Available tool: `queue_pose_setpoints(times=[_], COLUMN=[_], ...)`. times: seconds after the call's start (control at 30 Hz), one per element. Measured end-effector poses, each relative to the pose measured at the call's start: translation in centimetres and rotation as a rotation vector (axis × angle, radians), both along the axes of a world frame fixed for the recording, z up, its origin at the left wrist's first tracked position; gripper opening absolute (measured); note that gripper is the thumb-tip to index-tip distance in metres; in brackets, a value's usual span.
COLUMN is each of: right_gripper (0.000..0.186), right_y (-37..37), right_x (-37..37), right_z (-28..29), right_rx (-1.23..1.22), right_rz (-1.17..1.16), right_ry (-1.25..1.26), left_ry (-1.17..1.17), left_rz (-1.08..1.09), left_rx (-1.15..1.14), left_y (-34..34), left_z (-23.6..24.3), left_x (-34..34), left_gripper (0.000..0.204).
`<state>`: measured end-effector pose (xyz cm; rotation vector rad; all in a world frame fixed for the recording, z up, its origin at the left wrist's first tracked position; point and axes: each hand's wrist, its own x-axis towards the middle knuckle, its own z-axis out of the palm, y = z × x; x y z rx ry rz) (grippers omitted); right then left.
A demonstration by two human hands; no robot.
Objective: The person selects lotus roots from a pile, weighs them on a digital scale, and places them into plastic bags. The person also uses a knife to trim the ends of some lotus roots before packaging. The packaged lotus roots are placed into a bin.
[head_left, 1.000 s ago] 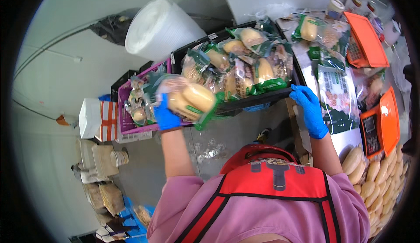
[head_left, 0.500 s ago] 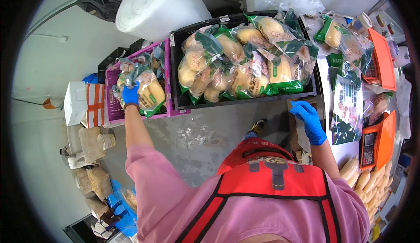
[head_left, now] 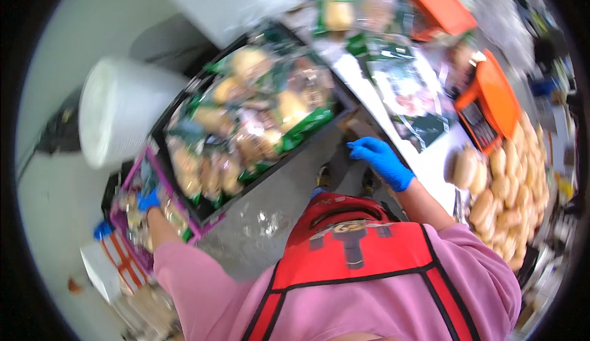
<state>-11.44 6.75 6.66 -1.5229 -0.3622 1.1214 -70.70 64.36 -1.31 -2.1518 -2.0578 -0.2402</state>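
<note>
At the far left, my left hand (head_left: 148, 201), in a blue glove, reaches into a purple crate (head_left: 188, 217) among clear-and-green bags (head_left: 175, 219) of pale lotus root. Blur hides how its fingers meet the bags. My right hand (head_left: 382, 161), gloved the same, hovers in front of the white table (head_left: 447, 153), fingers loosely extended and nothing visible in them. Between the hands stands a black crate (head_left: 276, 172) heaped with packed lotus root bags (head_left: 249, 135). A flat printed green-and-white bag (head_left: 405, 89) lies on the table.
Loose lotus roots (head_left: 507, 184) are piled on the table's right. Two orange weighing scales (head_left: 491, 110) stand behind them, one farther back. A big white foam roll (head_left: 117, 113) is behind the crates. A white box with orange stripes (head_left: 101, 267) sits beyond the purple crate.
The whole view has swung toward the right, so the crates appear tilted and lower left, and more of the table shows. My left hand stays at the purple crate; my right remains by the table.
</note>
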Motion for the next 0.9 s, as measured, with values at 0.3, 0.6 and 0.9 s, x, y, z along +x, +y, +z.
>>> queue_pose_setpoints(times=[0.3,0.6,0.9], right_gripper=[0.028,0.026,0.066], right_y=[-14.8,-35.7,-38.1], right_x=[0.5,-2.9,0.2], right_z=[0.4,1.5,2.9], right_rx=[0.003,-0.161,-0.460], right_rz=[-0.407,-1.054,-0.846], right_ry=[-0.194,-0.472,-1.056], left_ry=[-1.066,-0.617,-0.356], left_rz=[-0.886,-1.649,-1.551], left_rx=[-0.348,-0.556,-0.460], left_y=[-26.4,-59.6,-63.5], left_z=[9.4,5.8,2.8], left_x=[43.7,66.4,66.6], left_gripper=[0.024,0.029,0.031])
